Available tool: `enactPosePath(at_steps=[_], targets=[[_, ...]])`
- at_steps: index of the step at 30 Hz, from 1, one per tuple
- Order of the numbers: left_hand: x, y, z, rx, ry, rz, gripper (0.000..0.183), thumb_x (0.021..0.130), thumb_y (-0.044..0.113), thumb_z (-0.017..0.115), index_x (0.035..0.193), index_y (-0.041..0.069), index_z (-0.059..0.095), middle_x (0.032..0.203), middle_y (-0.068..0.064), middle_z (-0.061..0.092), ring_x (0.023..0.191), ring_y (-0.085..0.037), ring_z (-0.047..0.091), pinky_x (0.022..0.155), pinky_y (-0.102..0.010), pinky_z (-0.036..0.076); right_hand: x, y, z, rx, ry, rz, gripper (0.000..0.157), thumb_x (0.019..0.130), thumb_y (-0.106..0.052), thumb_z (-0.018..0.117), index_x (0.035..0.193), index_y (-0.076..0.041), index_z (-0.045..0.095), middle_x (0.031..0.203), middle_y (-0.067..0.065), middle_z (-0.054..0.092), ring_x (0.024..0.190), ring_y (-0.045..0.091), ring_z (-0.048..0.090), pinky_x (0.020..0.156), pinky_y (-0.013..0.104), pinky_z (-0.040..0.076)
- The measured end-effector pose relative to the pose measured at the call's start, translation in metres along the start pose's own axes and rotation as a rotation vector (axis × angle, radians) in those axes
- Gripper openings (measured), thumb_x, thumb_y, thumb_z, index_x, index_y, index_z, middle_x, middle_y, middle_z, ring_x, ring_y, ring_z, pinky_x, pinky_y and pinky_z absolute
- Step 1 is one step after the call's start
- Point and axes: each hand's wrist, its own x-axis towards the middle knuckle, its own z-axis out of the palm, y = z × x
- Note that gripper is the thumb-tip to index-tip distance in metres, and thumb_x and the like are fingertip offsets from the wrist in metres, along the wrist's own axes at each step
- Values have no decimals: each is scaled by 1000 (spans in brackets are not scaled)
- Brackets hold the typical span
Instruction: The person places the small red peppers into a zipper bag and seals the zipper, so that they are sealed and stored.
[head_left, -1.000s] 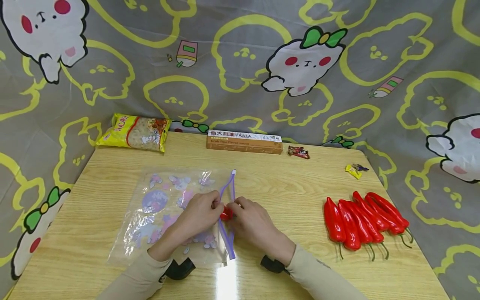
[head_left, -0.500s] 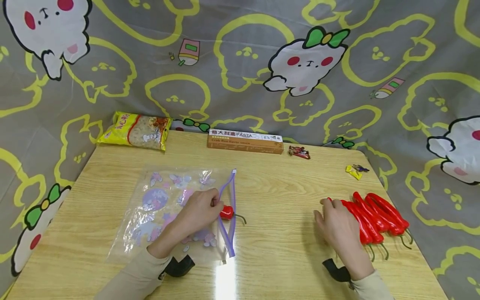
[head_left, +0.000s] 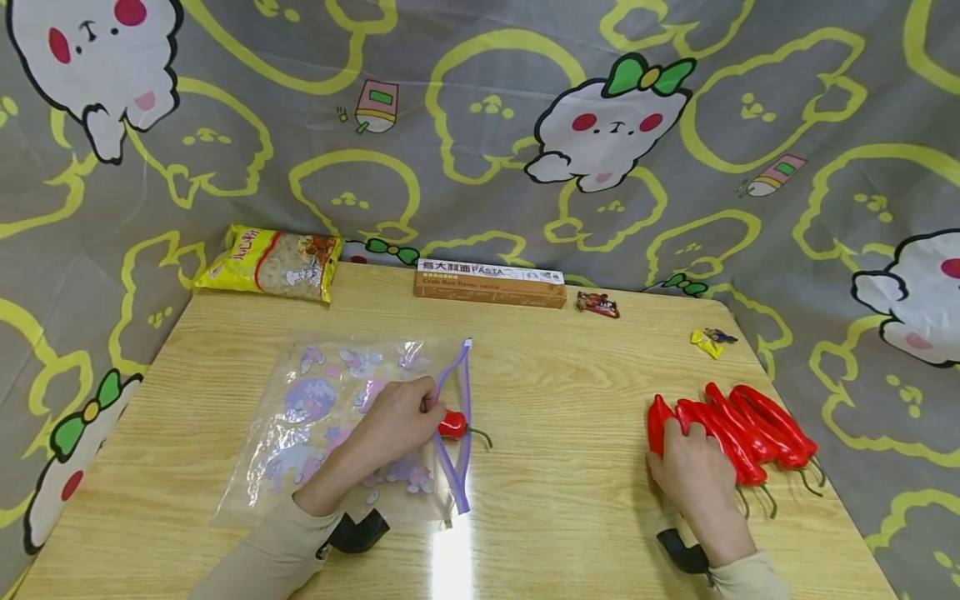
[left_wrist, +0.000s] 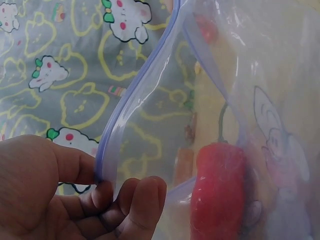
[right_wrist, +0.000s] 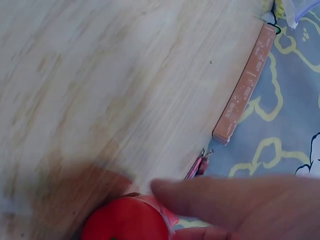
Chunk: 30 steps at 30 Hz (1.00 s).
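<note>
A clear zip bag (head_left: 309,400) with purple cartoon prints lies flat, its purple-edged mouth facing right and parted. My left hand (head_left: 397,421) pinches the upper lip of that mouth; in the left wrist view the thumb and fingers (left_wrist: 145,205) meet at the purple zip strip. Inside the bag lies a red pepper (head_left: 452,425), its green stem poking out of the mouth. At the right, my right hand (head_left: 693,475) grips a red pepper (right_wrist: 127,220) at the left end of a row of several peppers (head_left: 750,446), hiding that pepper's lower part.
Along the table's back edge lie a yellow food packet (head_left: 273,264), a long pasta box (head_left: 489,285) and a small dark red packet (head_left: 597,304). A small yellow wrapped piece (head_left: 707,342) sits at the back right. A patterned grey cloth (head_left: 480,108) hangs behind.
My right hand has left the bag mouth, gone right to the pepper row, and settled lower on its left end. The pepper in the bag is uncovered. My left hand stays put.
</note>
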Motion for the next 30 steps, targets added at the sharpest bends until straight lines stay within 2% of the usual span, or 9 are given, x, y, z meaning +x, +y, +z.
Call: enactPosePath(at_steps=[4, 8, 10, 13, 16, 18, 23, 30], targets=[[0, -1, 1, 1, 2, 1, 17, 83, 12, 53, 67, 15, 48, 53, 6, 42, 44, -6, 35, 40, -21, 28, 0, -1, -2, 24, -14, 5, 34, 65, -10, 71, 87, 6, 49, 64, 25, 46, 52, 41, 46, 40, 47, 37], [1, -1, 1, -2, -4, 1, 17, 83, 12, 53, 66, 15, 48, 53, 6, 42, 44, -6, 34, 40, -21, 28, 4, -4, -5, 81, 30, -17, 40, 61, -10, 70, 92, 9, 53, 64, 24, 49, 53, 39, 48, 45, 47, 38], [1, -1, 1, -3, -5, 3, 18, 83, 12, 53, 66, 15, 48, 52, 6, 42, 44, -6, 34, 39, -21, 28, 7, -8, -9, 136, 33, -33, 42, 61, -10, 69, 96, 9, 56, 69, 24, 55, 56, 38, 51, 49, 47, 40], [1, 0, 0, -1, -2, 7, 18, 83, 12, 53, 66, 15, 48, 52, 6, 41, 44, -6, 33, 39, -21, 27, 14, -23, -18, 251, -11, -72, 41, 66, -13, 68, 102, 5, 61, 84, 21, 62, 67, 33, 57, 57, 44, 43], [1, 0, 0, -2, -1, 9, 18, 83, 11, 53, 66, 14, 47, 52, 6, 41, 43, -6, 33, 39, -20, 27, 18, -47, -30, 357, -58, -159, 38, 73, -16, 68, 108, -2, 62, 98, 14, 63, 83, 27, 58, 66, 40, 45], [0, 0, 0, -3, -2, 9, 19, 83, 11, 53, 65, 14, 47, 52, 6, 41, 43, -6, 33, 39, -20, 27, 19, -64, -36, 400, -52, -257, 37, 75, -17, 70, 110, -7, 62, 103, 8, 61, 87, 21, 57, 70, 38, 46], [0, 1, 0, -4, -4, 6, 19, 83, 11, 53, 65, 14, 47, 52, 5, 41, 43, -6, 33, 39, -20, 27, 21, -103, -46, 416, -21, -484, 39, 75, -16, 74, 112, -11, 62, 107, 1, 60, 89, 14, 58, 71, 32, 51], [0, 1, 2, -16, -26, 17, 18, 83, 11, 53, 67, 14, 47, 53, 5, 42, 43, -5, 33, 39, -18, 26, 36, -141, -30, 375, 80, -597, 39, 72, -12, 77, 108, -8, 62, 107, 4, 64, 91, 19, 61, 75, 32, 52]])
